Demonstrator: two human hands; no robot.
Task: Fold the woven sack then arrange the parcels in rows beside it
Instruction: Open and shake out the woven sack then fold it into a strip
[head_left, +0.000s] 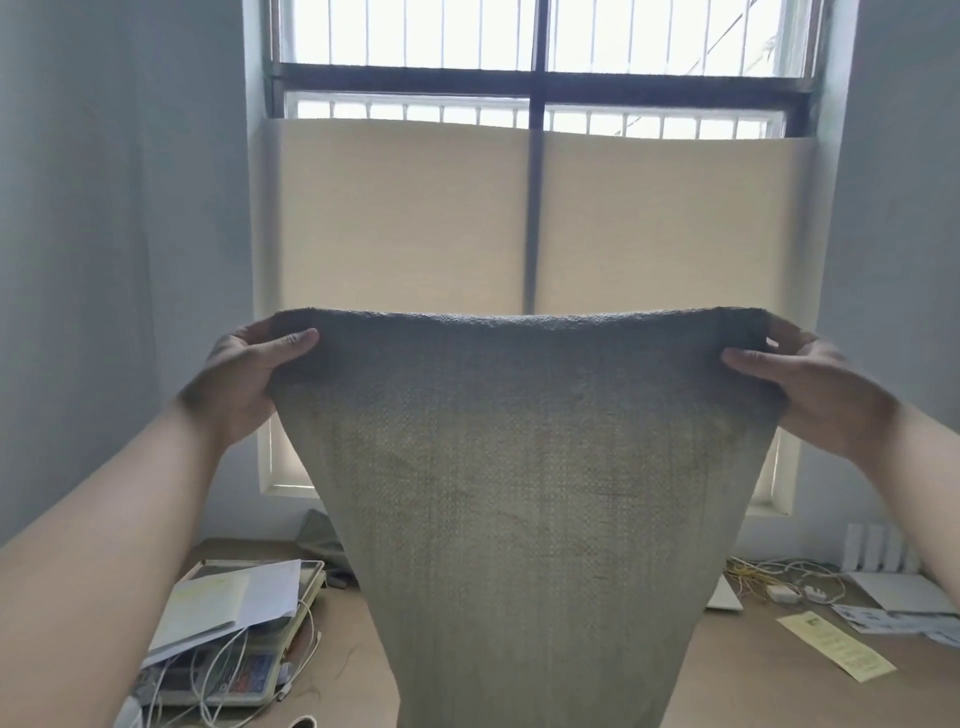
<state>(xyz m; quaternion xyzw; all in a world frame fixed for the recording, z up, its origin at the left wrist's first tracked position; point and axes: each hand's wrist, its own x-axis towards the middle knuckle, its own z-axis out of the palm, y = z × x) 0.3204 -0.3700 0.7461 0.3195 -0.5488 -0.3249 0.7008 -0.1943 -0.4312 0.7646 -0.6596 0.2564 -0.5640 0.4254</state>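
A grey-green woven sack (524, 467) hangs upright in front of me, stretched flat and raised before the window. My left hand (244, 379) pinches its top left corner, thumb on the near side. My right hand (815, 389) pinches the top right corner the same way. The sack's lower part drops below the frame and hides the middle of the table. No parcels are in sight.
A wooden table (737, 675) lies below. At its left sit a scale-like device (234, 670) with papers (234, 603) and white cables on it. At the right are a white router (883, 551), tangled cables (769, 577), a yellow slip (836, 647) and leaflets. A window with a blind is ahead.
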